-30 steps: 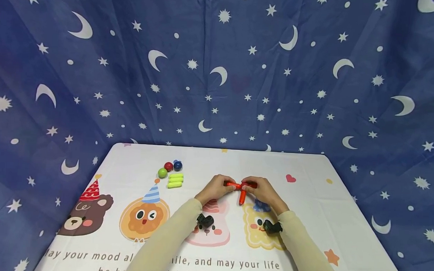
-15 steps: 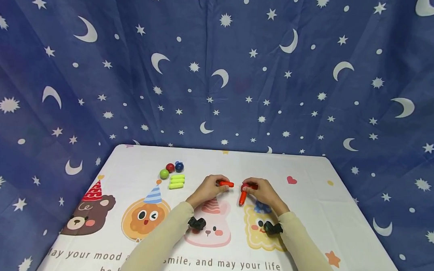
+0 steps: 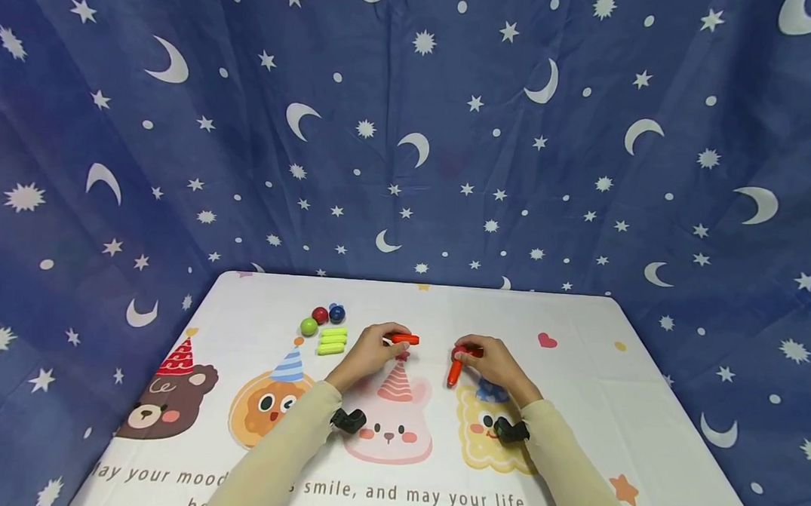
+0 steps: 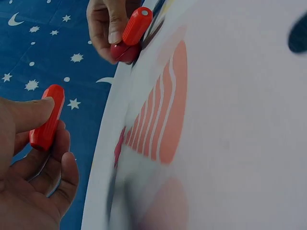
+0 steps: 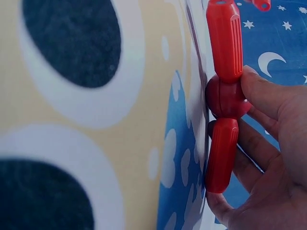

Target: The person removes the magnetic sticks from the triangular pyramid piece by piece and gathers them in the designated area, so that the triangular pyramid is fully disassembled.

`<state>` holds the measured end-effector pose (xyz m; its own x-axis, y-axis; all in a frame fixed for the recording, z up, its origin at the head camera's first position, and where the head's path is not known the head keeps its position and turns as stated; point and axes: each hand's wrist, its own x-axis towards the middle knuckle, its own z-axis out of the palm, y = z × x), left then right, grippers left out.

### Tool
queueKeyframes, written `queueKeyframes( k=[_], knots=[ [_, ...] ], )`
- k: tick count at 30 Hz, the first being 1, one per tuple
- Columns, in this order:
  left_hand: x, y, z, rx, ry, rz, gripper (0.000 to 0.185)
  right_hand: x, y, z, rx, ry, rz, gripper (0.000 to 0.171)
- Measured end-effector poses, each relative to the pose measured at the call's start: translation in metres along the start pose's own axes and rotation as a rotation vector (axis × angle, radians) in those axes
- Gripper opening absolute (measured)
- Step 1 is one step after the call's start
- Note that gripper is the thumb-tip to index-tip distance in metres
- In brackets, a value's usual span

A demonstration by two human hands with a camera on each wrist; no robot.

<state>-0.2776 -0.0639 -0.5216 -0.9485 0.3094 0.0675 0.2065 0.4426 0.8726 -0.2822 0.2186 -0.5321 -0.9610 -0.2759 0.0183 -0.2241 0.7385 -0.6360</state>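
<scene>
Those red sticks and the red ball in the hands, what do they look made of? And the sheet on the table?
Red stick in the left hand: looks like moulded plastic, smooth with a soft sheen and rounded ends. Red ball with two sticks in the right hand: same glossy look, probably plastic. Table sheet: printed, flat and smooth, maybe vinyl or cloth; hard to tell.

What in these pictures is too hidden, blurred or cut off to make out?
- Head view: the red ball joining the right hand's sticks is mostly covered by fingers.
- Left wrist view: the tablecloth print is blurred.
- Head view: the tablecloth's printed sentence is cut by the bottom edge.
</scene>
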Motion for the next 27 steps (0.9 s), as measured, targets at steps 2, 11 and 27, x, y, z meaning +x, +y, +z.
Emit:
queueKeyframes(
  k=[2, 11, 27],
  knots=[
    [-0.004, -0.002, -0.005, 0.011, 0.016, 0.01, 0.025, -0.001, 0.001, 0.001, 0.002, 0.002, -0.013, 0.024],
    [-0.019, 0.001, -0.03, -0.007, 0.074, 0.019, 0.025, -0.001, -0.001, 0.0, 0.014, -0.002, -0.018, 0.023],
    [-0.044, -0.003, -0.061, 0.071, 0.173, -0.02, 0.026, -0.001, 0.001, 0.0, 0.012, 0.002, 0.003, 0.025]
  ],
)
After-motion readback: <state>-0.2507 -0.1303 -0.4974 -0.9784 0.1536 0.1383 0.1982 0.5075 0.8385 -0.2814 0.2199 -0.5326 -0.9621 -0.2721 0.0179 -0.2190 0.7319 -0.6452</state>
